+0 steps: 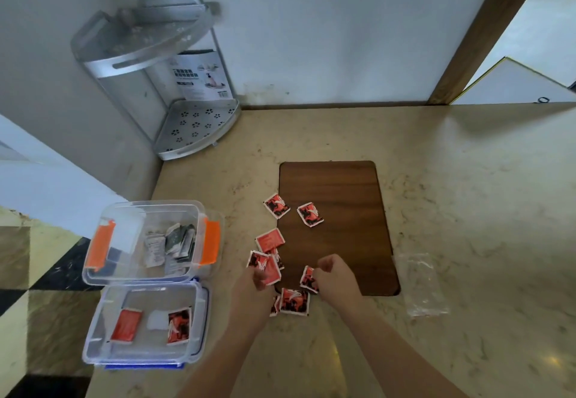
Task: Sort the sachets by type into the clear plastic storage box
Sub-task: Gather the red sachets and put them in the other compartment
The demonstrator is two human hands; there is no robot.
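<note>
1. Two bare forearms come up from the bottom edge of the frame, one from the lower centre-left, the other from the lower right.
2. No sleeve, cuff or glove shows on either arm as far as the frame reaches.
3. The left hand [254,285] wears no ring, watch or band that I can make out.
4. The right hand [335,276] is likewise plain; both wrists look unadorned, though the picture is soft there.
</note>
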